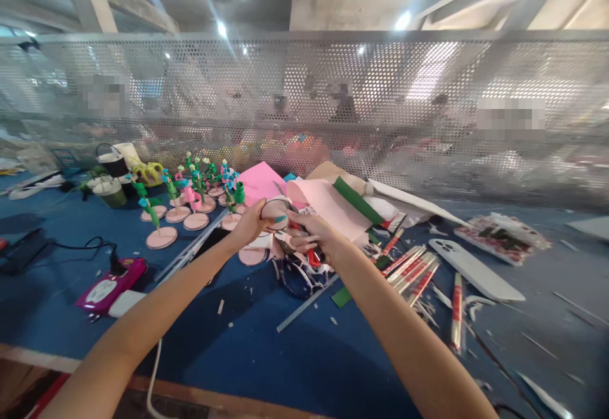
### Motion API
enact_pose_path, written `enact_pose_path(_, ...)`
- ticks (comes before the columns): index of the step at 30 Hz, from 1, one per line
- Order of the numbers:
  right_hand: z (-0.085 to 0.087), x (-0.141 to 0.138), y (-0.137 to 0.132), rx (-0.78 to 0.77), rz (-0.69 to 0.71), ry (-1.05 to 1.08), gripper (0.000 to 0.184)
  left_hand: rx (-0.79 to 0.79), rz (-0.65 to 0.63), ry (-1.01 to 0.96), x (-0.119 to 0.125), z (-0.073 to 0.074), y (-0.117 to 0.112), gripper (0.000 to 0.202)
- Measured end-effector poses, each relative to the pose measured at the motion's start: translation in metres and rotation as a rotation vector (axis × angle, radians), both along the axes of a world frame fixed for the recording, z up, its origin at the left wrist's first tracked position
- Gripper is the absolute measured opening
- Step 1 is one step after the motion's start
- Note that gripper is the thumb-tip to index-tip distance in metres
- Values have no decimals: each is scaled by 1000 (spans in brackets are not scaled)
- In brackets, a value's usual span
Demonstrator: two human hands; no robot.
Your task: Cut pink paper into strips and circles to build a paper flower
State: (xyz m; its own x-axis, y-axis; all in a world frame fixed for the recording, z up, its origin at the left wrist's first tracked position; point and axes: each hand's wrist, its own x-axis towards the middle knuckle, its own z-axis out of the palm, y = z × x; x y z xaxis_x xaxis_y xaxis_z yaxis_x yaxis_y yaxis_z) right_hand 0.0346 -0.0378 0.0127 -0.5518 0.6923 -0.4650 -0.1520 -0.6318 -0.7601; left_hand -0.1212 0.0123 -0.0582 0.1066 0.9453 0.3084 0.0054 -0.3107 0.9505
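Observation:
Out over the middle of the blue table, my left hand (pixel 251 224) is closed on the edge of a pale round piece (pixel 275 211) with a dark rim. Close against it, my right hand (pixel 318 236) is wrapped round a red-handled tool (pixel 314 257); its working end is hidden, so its kind does not show. Below the hands lies a dark blue and white bundle (pixel 297 278), partly covered. Beside my left hand stand several small paper flowers on round pink bases (pixel 162 238). Behind are a pink sheet (pixel 262 181) and a pale pink sheet (pixel 333 206).
A perforated metal screen (pixel 304 77) runs along the back. On the right lie red-and-gold sticks (pixel 413 270), a white phone (pixel 476 270) and a bag-wrapped tray (pixel 504 238). A purple power strip (pixel 111 286) with cables sits at left. Scraps are scattered about.

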Motion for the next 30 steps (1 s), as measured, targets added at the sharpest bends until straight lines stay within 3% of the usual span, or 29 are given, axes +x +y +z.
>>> enact_pose_path(7,-8,3,13,54,105,236,61,-116,40,-252,8,4,-5,51)
enact_pose_path(13,-9,-3,9,50,-3,175,56,-99,112,-288,6,2,-4,44)
enact_pose_path(19,-4,-8,-1,-9,-65,57,48,-86,222,-200,-3,1,5,29)
enact_pose_path(30,-6,-2,5,-25,36,20,55,-38,55,-128,-8,3,6,39)
